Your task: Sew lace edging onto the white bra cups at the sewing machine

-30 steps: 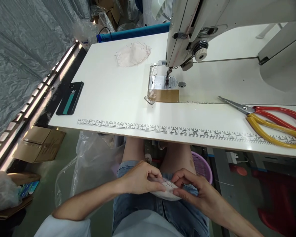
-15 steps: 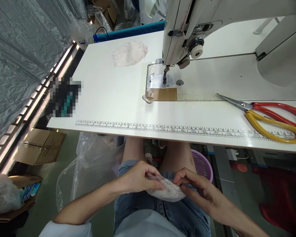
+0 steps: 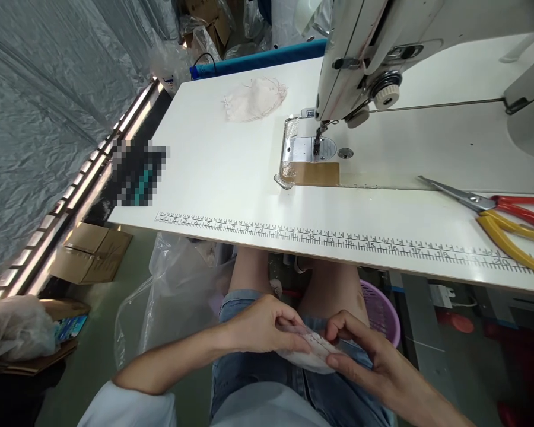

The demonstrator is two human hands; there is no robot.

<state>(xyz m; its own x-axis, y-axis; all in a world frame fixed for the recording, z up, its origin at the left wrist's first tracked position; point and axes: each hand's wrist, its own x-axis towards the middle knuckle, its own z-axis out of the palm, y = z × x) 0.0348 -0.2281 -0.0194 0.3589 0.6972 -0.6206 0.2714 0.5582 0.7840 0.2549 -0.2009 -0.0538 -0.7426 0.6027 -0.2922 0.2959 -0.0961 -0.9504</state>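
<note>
Over my lap I hold a small white fabric piece (image 3: 309,356) with a stitched edge facing up. My left hand (image 3: 273,326) pinches its left end between thumb and fingers. At its right end, my right hand (image 3: 358,350) grips the edge with thumb and fingertips. A second pale fabric piece (image 3: 256,99) with loose thread ends lies flat on the white sewing table (image 3: 213,160). The sewing machine (image 3: 360,65) stands beyond my hands, its needle and presser foot (image 3: 318,142) over the metal plate.
Scissors (image 3: 480,204) with red and yellow handles lie on the table at right. A ruler strip (image 3: 311,236) runs along the front edge. Below are a purple basket (image 3: 380,311), a clear plastic bag (image 3: 178,296) and a cardboard box (image 3: 93,252).
The view has swung slightly, so the table and machine appear further right. Both hands keep hold of the fabric piece, and my right fingers have shifted a little along its edge.
</note>
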